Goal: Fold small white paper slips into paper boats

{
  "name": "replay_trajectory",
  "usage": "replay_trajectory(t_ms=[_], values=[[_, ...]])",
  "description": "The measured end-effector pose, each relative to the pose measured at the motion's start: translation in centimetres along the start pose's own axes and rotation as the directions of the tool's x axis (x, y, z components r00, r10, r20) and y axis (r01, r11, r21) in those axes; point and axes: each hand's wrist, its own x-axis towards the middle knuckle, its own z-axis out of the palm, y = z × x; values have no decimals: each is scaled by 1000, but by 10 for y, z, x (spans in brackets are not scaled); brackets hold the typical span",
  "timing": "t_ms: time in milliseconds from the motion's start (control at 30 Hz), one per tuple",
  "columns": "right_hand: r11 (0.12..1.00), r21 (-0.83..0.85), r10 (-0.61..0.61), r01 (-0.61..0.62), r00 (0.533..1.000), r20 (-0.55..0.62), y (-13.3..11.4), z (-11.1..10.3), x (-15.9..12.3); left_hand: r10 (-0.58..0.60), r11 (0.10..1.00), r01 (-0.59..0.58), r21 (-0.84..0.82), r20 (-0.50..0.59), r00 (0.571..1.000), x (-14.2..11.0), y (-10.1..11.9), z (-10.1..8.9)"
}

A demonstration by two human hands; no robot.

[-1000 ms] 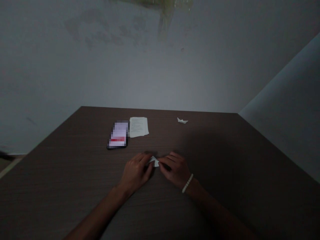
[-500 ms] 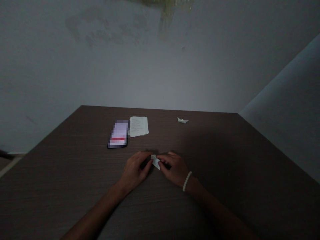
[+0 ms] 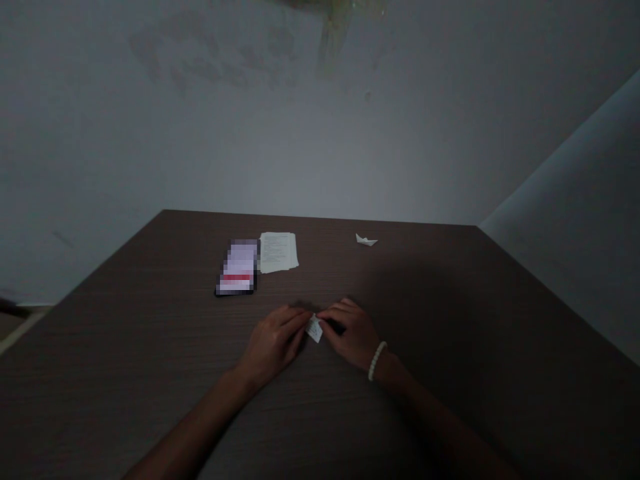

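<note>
A small folded piece of printed paper is pinched between my two hands, just above or on the table. My left hand grips its left edge, thumb and fingers closed together. On the other side, my right hand pinches the paper's upper right edge with thumb and forefinger; a beaded bracelet circles that wrist. Fingertips cover part of the paper. Farther back on the right sits a small white folded paper boat.
A phone with a lit, blurred screen lies on the dark wooden table, left of centre. Touching or close beside it is a stack of printed paper sheets. A stained wall rises behind the table's back edge.
The paper has turned slightly and shows a more squarish shape. My left fingers have closed in, moving a little to the right; the right hand has shifted only slightly.
</note>
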Motion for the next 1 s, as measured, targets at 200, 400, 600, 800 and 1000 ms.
replay_trajectory(t_ms=[200,400,600,800,1000], values=[[999,-34,13,-12,1000,3,-2,-3,0,43,999,-43,34,-3,999,-3,-4,5],[999,-51,4,-3,1000,28,3,-4,-2,77,995,-77,70,7,997,-2,-3,3],[995,-86,-35,43,995,92,9,-8,-5,106,991,-111,80,62,992,-4,-5,2],[988,-129,-63,82,987,145,10,-14,-7,84,995,-90,33,143,986,-1,-2,-3],[981,-161,-83,111,982,170,12,-15,-7,67,998,-67,-2,183,981,-1,-1,-4]])
